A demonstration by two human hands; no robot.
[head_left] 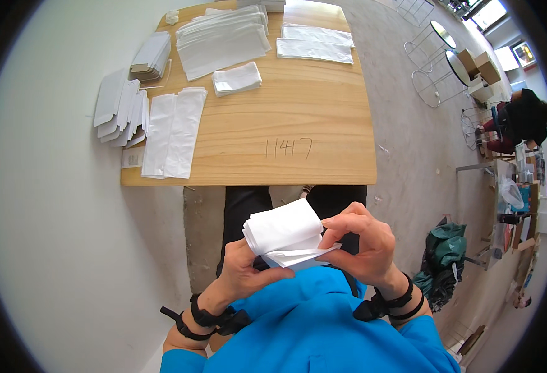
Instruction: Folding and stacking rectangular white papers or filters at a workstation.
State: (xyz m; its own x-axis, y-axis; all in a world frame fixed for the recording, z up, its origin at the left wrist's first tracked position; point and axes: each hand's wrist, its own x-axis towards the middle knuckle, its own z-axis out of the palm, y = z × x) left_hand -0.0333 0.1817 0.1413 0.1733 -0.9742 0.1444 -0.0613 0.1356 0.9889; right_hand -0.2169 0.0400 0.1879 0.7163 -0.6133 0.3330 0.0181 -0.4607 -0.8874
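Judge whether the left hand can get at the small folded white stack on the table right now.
Probably not: the left hand is occupied holding folded white sheets, and the small stack lies well back on the table, though nothing covers it.

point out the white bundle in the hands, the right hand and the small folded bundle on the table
White bundle (286,229), head view: its top face.
Right hand (369,245), head view: its middle.
Small folded bundle (237,79), head view: its upper face.
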